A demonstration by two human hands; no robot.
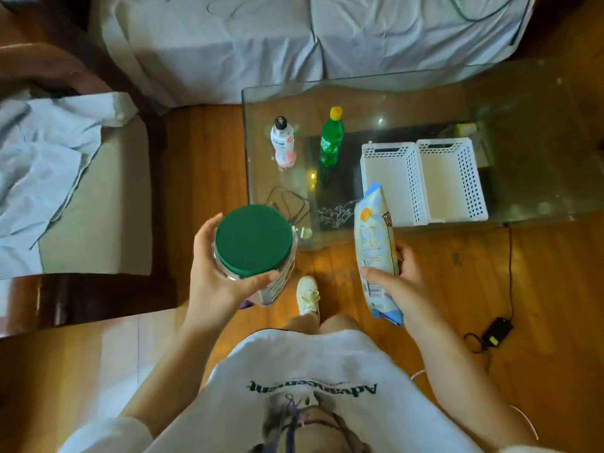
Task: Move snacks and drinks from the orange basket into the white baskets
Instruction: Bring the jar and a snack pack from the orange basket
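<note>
Head view: your left hand grips a clear jar upright (green lid facing you), while your right hand clasps a snack bag, long axis pointing away toward the two white baskets side by side on the glass table. Farther left stand a white bottle and a green bottle, both upright.

Glass table set on wood floor. On the glass: white bottle and green bottle upright, near each other at left; two white baskets side by side, touching, at right near the front edge. On the floor: black adapter with cable, right of table.
</note>
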